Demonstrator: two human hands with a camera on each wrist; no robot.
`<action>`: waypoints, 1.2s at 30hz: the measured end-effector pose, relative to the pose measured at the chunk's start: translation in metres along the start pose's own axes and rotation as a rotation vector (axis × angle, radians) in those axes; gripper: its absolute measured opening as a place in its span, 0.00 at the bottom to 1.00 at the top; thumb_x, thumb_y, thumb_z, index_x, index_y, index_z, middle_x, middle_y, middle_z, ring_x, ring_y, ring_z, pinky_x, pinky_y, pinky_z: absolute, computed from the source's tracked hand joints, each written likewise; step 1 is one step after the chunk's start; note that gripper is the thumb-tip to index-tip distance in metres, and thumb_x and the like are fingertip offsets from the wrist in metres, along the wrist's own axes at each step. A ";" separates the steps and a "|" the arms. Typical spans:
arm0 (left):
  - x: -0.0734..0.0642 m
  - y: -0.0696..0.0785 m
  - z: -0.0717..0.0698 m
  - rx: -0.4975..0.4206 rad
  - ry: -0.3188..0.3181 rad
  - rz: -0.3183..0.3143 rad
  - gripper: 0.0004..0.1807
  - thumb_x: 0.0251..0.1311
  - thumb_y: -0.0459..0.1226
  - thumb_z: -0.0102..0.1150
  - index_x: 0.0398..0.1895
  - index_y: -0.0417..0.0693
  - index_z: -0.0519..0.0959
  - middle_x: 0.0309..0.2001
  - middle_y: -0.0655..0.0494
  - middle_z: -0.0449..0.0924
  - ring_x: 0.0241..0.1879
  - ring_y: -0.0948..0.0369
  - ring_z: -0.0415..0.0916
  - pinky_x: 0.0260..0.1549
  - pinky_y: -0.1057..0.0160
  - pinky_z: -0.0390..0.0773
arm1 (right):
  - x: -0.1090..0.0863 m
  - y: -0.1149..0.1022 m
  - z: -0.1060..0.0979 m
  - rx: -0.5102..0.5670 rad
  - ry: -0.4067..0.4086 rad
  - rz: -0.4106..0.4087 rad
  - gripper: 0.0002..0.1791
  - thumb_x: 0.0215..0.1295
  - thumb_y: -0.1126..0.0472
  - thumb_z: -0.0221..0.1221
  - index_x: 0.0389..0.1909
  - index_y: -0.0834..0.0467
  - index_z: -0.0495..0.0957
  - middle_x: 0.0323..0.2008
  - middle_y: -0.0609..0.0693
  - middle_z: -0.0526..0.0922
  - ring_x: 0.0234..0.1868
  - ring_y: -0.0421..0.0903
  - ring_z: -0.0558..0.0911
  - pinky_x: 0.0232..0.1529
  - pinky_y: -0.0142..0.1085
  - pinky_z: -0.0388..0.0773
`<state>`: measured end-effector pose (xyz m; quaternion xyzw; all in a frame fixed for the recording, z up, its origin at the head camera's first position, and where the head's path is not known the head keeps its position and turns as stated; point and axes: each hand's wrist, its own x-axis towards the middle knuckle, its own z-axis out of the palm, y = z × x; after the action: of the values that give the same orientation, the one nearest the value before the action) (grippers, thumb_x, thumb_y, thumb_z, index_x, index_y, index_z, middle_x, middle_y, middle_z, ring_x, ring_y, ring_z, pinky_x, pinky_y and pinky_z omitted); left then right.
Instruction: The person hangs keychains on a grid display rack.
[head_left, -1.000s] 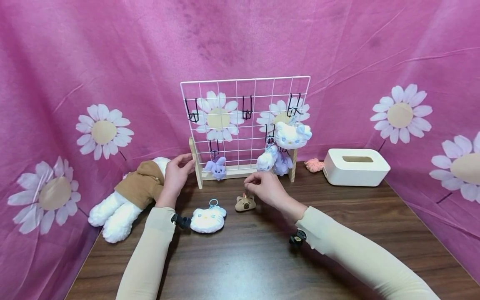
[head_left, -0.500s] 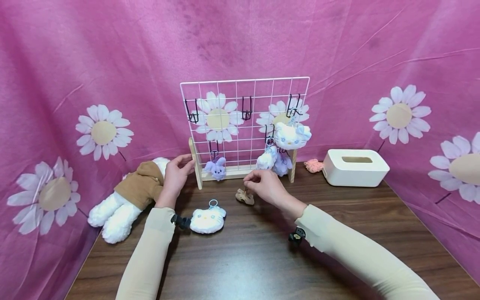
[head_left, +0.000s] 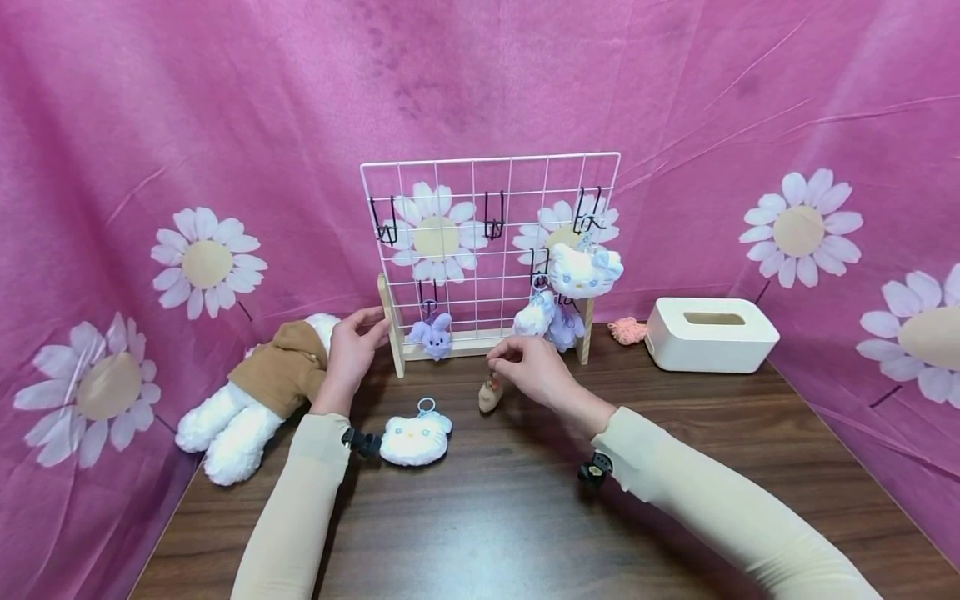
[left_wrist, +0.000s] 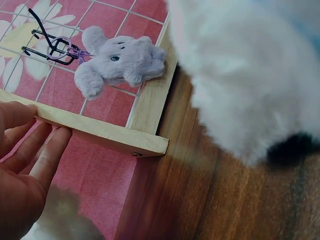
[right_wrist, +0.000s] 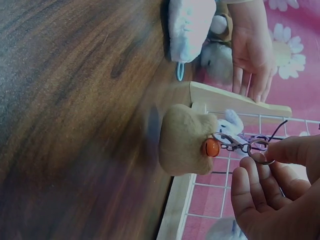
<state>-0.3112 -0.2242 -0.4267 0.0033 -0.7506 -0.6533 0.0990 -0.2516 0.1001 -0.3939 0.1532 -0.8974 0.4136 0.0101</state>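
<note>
My right hand [head_left: 538, 371] pinches the metal ring [right_wrist: 260, 151] of a small brown plush keychain [right_wrist: 184, 140] between thumb and forefinger. An orange bell [right_wrist: 211, 147] sits at its clasp, and the plush hangs below, edge-on in the head view, close over the table. My left hand [head_left: 352, 354] touches the left wooden post [left_wrist: 100, 128] of a white wire grid rack [head_left: 491, 158] with fairly straight fingers [left_wrist: 52, 155]. A purple bunny keychain [head_left: 432, 337] hangs from a black hook near that post. Between my arms lies a white cat-face plush keychain [head_left: 415, 440] with a blue ring.
More plush keychains hang on the rack's right side, a white cat face [head_left: 583, 273] highest. Black hooks [head_left: 493, 218] with nothing on them are higher up. A white plush toy in a brown hoodie [head_left: 281, 375] lies left; a tissue box [head_left: 711, 337] and pink tassel [head_left: 627, 331] stand right.
The brown keychain has risen slightly and turned from face-on to edge-on under my right hand. My left hand has stayed at the post.
</note>
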 end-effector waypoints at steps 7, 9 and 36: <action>0.001 0.000 0.001 0.002 0.006 0.014 0.21 0.81 0.33 0.63 0.71 0.31 0.81 0.68 0.28 0.83 0.45 0.72 0.85 0.48 0.78 0.91 | 0.003 -0.004 -0.005 0.003 0.001 -0.008 0.08 0.78 0.58 0.70 0.48 0.56 0.93 0.45 0.50 0.94 0.45 0.45 0.86 0.48 0.37 0.83; 0.001 0.000 0.002 -0.004 0.008 0.022 0.21 0.81 0.32 0.63 0.71 0.30 0.81 0.67 0.27 0.83 0.45 0.73 0.85 0.48 0.78 0.91 | 0.004 -0.004 -0.006 0.005 0.007 -0.012 0.07 0.77 0.58 0.70 0.48 0.56 0.93 0.44 0.50 0.94 0.44 0.44 0.86 0.48 0.36 0.83; 0.000 -0.001 0.002 -0.004 0.009 0.008 0.21 0.82 0.32 0.63 0.71 0.31 0.81 0.68 0.28 0.83 0.51 0.63 0.88 0.51 0.76 0.91 | 0.018 -0.034 -0.036 -0.019 0.073 -0.047 0.06 0.77 0.56 0.70 0.47 0.53 0.92 0.43 0.51 0.95 0.43 0.45 0.86 0.43 0.34 0.81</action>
<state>-0.3112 -0.2224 -0.4279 0.0030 -0.7487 -0.6545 0.1052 -0.2626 0.1016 -0.3420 0.1590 -0.8966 0.4098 0.0538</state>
